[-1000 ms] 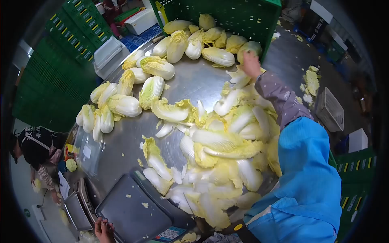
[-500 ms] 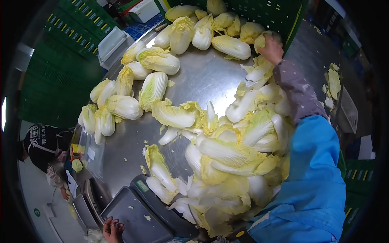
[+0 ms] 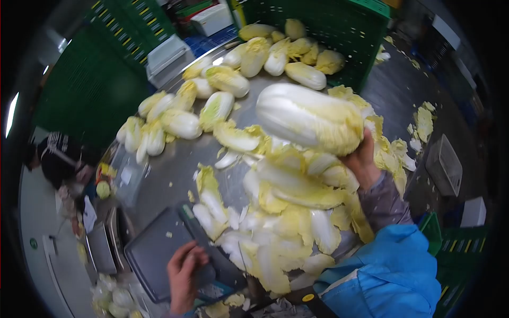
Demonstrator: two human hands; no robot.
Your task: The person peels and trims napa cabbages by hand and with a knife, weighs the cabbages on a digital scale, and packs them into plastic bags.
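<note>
My right hand (image 3: 362, 161) is wrapped round the leafy end of a large napa cabbage (image 3: 307, 115), raised over the loose leaves. Its white base points left. My left hand (image 3: 185, 270) is over the grey scale tray (image 3: 164, 249), fingers curled and thumb close to them; whether anything is between them I cannot make out. A heap of loose white and yellow leaves (image 3: 297, 196) lies below the held cabbage. Whole cabbages (image 3: 182, 123) lie in a curved row along the far left side of the metal table (image 3: 175, 180).
A green crate (image 3: 318, 16) lies at the back with cabbages at its opening. Another person (image 3: 58, 159) is at the far left beside a second scale (image 3: 101, 254). A grey basket (image 3: 444, 165) is at the right. Bagged cabbages (image 3: 114, 299) sit at lower left.
My right hand has come back from the crate with the large cabbage, now over the leaf heap. My left hand has risen further into view over the scale tray.
</note>
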